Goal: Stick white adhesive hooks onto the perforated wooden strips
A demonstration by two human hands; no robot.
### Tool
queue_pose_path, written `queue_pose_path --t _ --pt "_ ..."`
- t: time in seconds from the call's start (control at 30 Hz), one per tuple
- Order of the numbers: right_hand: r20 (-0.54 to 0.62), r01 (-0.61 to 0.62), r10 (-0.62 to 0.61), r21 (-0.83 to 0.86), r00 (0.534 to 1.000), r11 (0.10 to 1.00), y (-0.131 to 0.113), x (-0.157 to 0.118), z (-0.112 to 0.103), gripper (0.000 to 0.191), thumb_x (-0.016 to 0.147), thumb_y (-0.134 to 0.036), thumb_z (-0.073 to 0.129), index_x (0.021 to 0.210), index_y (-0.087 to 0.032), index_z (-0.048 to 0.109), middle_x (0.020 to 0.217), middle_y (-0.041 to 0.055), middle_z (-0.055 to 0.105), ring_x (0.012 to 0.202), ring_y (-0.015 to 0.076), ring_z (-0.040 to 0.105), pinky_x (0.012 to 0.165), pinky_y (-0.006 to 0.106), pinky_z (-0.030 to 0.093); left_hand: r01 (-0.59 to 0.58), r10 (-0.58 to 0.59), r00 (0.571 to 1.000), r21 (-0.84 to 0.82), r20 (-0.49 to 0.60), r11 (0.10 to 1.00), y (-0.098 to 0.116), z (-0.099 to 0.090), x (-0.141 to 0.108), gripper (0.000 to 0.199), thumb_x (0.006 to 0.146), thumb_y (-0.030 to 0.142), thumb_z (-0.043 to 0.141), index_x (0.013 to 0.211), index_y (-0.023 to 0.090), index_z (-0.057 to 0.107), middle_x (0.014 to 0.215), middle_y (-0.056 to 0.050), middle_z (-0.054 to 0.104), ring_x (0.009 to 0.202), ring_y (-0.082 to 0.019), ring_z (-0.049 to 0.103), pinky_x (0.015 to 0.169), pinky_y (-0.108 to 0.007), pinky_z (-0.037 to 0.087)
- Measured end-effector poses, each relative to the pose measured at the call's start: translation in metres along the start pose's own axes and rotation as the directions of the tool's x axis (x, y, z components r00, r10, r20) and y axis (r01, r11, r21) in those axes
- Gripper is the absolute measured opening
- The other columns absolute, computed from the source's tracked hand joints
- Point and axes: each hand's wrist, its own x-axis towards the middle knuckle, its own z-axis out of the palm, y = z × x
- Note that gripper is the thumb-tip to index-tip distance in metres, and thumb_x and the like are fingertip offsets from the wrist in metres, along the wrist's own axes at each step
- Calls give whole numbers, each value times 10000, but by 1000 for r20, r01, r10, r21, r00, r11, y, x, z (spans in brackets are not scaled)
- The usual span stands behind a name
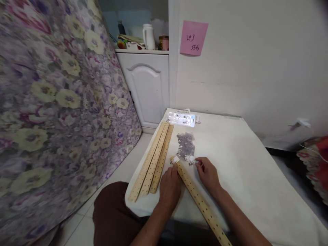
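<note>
My left hand (170,186) is closed at the far end of a long wooden strip (198,200) dotted with rows of holes. At that end, by my fingertips, lies a small white piece (175,159) with something shiny on it. My right hand (208,174) pinches the edge of another small white piece with shiny metal bits (191,160), just right of the strip. Beyond both hands lies a pile of small clear bags (186,145); their contents are too small to make out.
Several similar perforated wooden strips (153,160) lie along the left side of the white-covered table (238,164). Clear plastic packaging (180,118) rests at the far edge. A floral curtain (64,102) hangs left, with a white cabinet (146,85) behind.
</note>
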Motion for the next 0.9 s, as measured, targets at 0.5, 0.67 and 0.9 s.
queue_pose_path --t 0.5,0.67,0.9 --pt "-33 -219 230 202 973 955 29 14 -5 190 717 -392 574 747 -206 601 695 -27 559 631 153 514 584 261 361 -34 41 998 -132 53 991 2 -9 -1 300 939 220 330 1220 201 434 986 -59 549 832 -183 595 718 -306 483" --pt "-30 -229 270 447 962 865 35 12 -11 241 742 -422 575 793 -187 564 625 -37 526 554 136 504 536 257 401 -50 57 997 -136 44 989 1 -7 -1 313 936 209 334 1235 199 425 1007 -64 553 852 -182 602 735 -309 493" --pt "117 -283 290 715 950 640 31 7 -16 380 729 -478 631 938 -170 553 604 -32 573 519 138 584 487 247 470 -72 77 997 -176 23 982 4 -8 -3 300 918 179 359 1197 221 460 981 -46 561 827 -165 603 715 -282 485"
